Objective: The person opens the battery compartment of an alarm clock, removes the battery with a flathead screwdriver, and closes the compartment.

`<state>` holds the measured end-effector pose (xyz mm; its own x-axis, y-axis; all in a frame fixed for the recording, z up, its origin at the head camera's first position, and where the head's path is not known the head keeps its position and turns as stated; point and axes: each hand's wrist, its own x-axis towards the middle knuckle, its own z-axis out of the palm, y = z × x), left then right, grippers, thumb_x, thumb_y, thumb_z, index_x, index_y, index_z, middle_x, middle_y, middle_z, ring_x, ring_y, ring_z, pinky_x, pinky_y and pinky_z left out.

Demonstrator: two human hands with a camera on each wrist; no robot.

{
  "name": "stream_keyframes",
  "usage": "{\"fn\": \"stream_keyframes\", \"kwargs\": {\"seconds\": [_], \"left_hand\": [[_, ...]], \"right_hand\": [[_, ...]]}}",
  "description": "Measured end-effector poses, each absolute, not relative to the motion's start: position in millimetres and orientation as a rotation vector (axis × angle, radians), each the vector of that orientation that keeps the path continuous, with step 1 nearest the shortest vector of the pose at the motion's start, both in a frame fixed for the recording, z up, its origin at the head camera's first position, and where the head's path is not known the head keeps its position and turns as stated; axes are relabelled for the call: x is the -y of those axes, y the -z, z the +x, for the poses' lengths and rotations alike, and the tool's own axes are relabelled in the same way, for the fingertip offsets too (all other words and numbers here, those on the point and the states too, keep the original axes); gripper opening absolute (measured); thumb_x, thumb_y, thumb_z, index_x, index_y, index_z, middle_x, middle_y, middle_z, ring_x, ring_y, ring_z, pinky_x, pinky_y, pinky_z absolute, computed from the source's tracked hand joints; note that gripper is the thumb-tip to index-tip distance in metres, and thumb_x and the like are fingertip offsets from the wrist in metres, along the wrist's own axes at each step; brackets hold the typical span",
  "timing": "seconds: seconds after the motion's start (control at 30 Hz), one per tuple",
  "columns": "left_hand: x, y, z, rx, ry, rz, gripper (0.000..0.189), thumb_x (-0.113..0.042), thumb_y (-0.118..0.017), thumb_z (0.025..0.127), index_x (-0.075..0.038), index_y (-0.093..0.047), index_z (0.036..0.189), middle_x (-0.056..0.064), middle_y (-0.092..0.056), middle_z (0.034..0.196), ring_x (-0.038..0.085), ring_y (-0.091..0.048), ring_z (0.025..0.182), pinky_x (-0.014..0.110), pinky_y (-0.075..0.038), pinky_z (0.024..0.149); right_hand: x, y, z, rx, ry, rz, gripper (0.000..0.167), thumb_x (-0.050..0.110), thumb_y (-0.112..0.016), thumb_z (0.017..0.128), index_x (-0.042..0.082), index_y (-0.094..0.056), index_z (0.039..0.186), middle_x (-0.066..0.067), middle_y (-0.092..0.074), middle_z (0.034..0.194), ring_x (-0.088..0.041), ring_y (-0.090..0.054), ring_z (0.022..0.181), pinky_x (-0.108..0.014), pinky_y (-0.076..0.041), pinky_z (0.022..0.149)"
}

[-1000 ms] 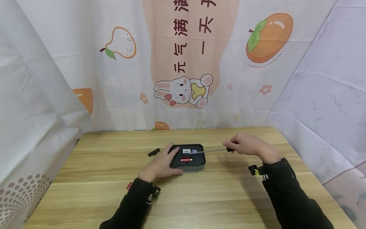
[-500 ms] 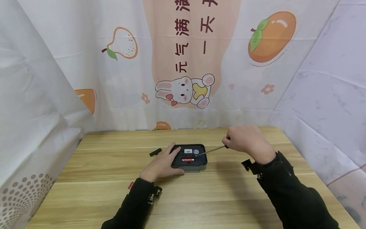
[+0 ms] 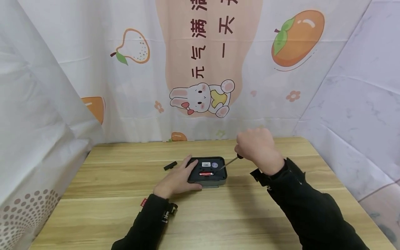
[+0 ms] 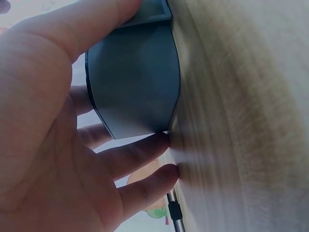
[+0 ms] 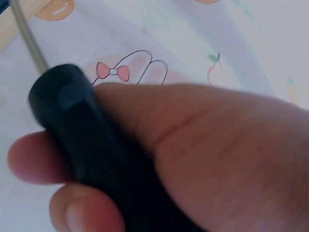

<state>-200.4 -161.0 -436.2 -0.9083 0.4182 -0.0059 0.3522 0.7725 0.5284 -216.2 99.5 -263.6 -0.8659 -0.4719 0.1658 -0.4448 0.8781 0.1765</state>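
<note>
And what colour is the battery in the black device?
Mostly red; the battery shows best in the head view.

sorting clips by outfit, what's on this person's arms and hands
Left sleeve and right sleeve are black, with a small dark device at each wrist. A red tag shows at the left sleeve's edge. The left hand and right hand are bare.

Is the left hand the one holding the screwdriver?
No: the right hand grips the screwdriver, while the left hand holds the black device.
</note>
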Motion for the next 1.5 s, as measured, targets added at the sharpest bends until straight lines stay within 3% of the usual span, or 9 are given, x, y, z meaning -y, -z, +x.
{"fn": "stream_keyframes", "kwargs": {"seconds": [0.2,0.37,0.53,0.63,0.77,0.93,1.17,1.5], "left_hand": [[159.0,435.4,-201.7,-2.842,-0.802,0.615,0.095,-0.050,-0.079,0.086,-0.014,-0.033,0.160,0.015,-0.015,0.167,0.040,-0.044,0.137,0.052,-0.044,0.103],[157.5,434.1,-202.6,-2.844,-0.790,0.618,0.094,-0.051,-0.078,0.086,-0.015,-0.033,0.160,0.015,-0.015,0.167,0.040,-0.042,0.138,0.053,-0.044,0.103],[157.1,435.1,-203.2,-2.852,-0.792,0.631,0.094,-0.051,-0.079,0.085,-0.014,-0.034,0.159,0.016,-0.017,0.167,0.042,-0.044,0.137,0.054,-0.044,0.103],[156.9,435.5,-202.8,-2.855,-0.792,0.625,0.093,-0.050,-0.079,0.085,-0.014,-0.035,0.159,0.017,-0.018,0.166,0.041,-0.044,0.137,0.054,-0.044,0.103],[156.5,435.7,-202.0,-2.849,-0.801,0.614,0.092,-0.049,-0.079,0.086,-0.013,-0.035,0.159,0.017,-0.018,0.166,0.041,-0.044,0.137,0.053,-0.043,0.104],[157.4,437.6,-202.0,-2.846,-0.814,0.603,0.092,-0.049,-0.079,0.086,-0.013,-0.035,0.159,0.017,-0.018,0.166,0.041,-0.044,0.137,0.053,-0.043,0.105],[158.3,437.9,-200.8,-2.851,-0.804,0.614,0.093,-0.048,-0.079,0.086,-0.013,-0.035,0.159,0.017,-0.018,0.166,0.040,-0.043,0.138,0.052,-0.043,0.105],[157.2,436.3,-201.5,-2.873,-0.763,0.638,0.093,-0.048,-0.079,0.087,-0.010,-0.033,0.159,0.020,-0.019,0.165,0.040,-0.049,0.133,0.050,-0.046,0.102]], "right_hand": [[-86.0,263.6,-210.3,2.705,0.275,0.695,0.056,0.000,-0.064,0.081,0.020,-0.019,0.053,0.006,-0.011,0.058,-0.012,-0.014,0.055,-0.028,-0.014,0.049],[-65.9,263.7,-204.1,2.545,0.463,0.710,0.059,-0.009,-0.060,0.083,0.018,-0.011,0.063,0.003,-0.006,0.064,-0.012,-0.008,0.060,-0.028,-0.010,0.053],[-37.8,262.5,-199.9,2.581,0.718,0.678,0.054,0.000,-0.059,0.093,0.016,-0.013,0.071,0.000,-0.006,0.068,-0.015,-0.004,0.063,-0.032,-0.009,0.058],[-24.8,264.0,-199.7,2.547,0.797,0.709,0.051,0.003,-0.058,0.093,0.017,-0.013,0.073,0.000,-0.006,0.068,-0.016,-0.003,0.064,-0.033,-0.008,0.058],[-17.7,267.2,-205.1,2.509,0.852,0.734,0.053,0.005,-0.060,0.092,0.019,-0.017,0.065,0.002,-0.009,0.065,-0.014,-0.006,0.060,-0.031,-0.009,0.056],[-27.3,273.7,-218.3,2.451,0.732,0.763,0.058,0.004,-0.066,0.090,0.019,-0.025,0.052,0.004,-0.012,0.059,-0.012,-0.014,0.054,-0.028,-0.014,0.051],[-54.6,280.2,-229.2,2.517,0.642,0.671,0.057,-0.008,-0.059,0.080,0.019,-0.015,0.054,0.002,-0.008,0.059,-0.012,-0.011,0.055,-0.027,-0.013,0.049],[-94.9,295.6,-240.5,2.587,0.464,0.631,0.058,-0.001,-0.058,0.086,0.021,-0.015,0.053,0.005,-0.008,0.058,-0.012,-0.011,0.055,-0.028,-0.015,0.047]]}}
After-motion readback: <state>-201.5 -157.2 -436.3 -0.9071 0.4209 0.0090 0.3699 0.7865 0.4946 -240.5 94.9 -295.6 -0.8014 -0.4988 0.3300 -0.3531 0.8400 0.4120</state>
